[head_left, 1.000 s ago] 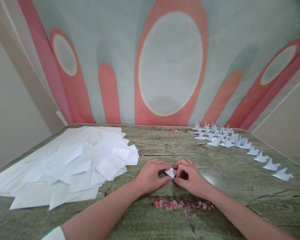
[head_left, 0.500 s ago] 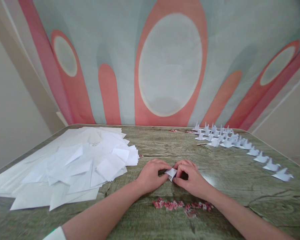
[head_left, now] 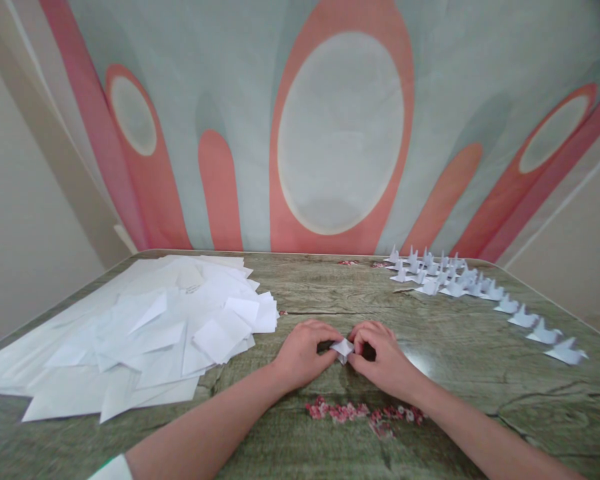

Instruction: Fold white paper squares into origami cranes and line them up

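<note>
A small folded piece of white paper (head_left: 343,349) is held between my two hands, just above the wood-grain table (head_left: 320,293). My left hand (head_left: 307,350) pinches its left side with thumb and fingers. On the opposite side, my right hand (head_left: 379,348) grips the paper with thumb and bent forefinger. The paper has pointed corners and creased faces; parts of it are hidden behind the fingertips. Several finished folded paper cranes (head_left: 455,287) stand in rows at the right.
A wide, loose heap of white paper sheets (head_left: 165,333) covers the table's left side, with smaller squares on top. Pink blossoms (head_left: 340,409) are printed on the tabletop near my wrists. A painted backdrop (head_left: 250,87) rises behind the far edge.
The folded paper has shifted shape slightly between my fingertips, its faces appearing at a different angle. Both hands keep nearly the same place.
</note>
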`<state>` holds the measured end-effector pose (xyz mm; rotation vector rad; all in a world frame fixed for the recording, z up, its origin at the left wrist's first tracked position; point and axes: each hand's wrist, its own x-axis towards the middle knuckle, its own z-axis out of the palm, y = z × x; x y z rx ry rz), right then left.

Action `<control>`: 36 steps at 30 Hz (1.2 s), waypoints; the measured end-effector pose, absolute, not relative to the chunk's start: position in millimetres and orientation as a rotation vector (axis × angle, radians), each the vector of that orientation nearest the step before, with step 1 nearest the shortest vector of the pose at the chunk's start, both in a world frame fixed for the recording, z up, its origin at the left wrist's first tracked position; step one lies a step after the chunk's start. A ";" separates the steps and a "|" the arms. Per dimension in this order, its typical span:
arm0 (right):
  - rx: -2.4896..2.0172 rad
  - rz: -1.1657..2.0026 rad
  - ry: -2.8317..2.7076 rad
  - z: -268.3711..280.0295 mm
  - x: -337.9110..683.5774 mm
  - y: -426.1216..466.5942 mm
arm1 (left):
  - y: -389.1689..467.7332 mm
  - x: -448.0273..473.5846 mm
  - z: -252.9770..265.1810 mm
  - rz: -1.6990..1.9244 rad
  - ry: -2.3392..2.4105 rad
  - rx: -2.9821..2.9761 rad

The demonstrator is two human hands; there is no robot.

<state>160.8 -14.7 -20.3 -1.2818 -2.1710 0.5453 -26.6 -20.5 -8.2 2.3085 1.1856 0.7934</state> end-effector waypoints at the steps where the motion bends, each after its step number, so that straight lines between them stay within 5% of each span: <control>1: -1.289 0.533 -2.167 -20.8 160.3 -15.0 | -20.4 -26.6 -8.2 0.799 1.182 2.306; 18: -1.285 0.423 -2.193 -18.9 159.4 -14.4 | -25.9 -17.2 -5.6 0.790 1.420 2.326; 30: -1.077 -0.157 -2.344 -20.4 159.8 -11.0 | -18.8 -11.6 -3.9 0.728 1.509 2.214; 36: -1.093 -0.003 -2.261 -16.5 160.3 -12.5 | -16.1 -12.4 -4.2 0.735 1.473 2.192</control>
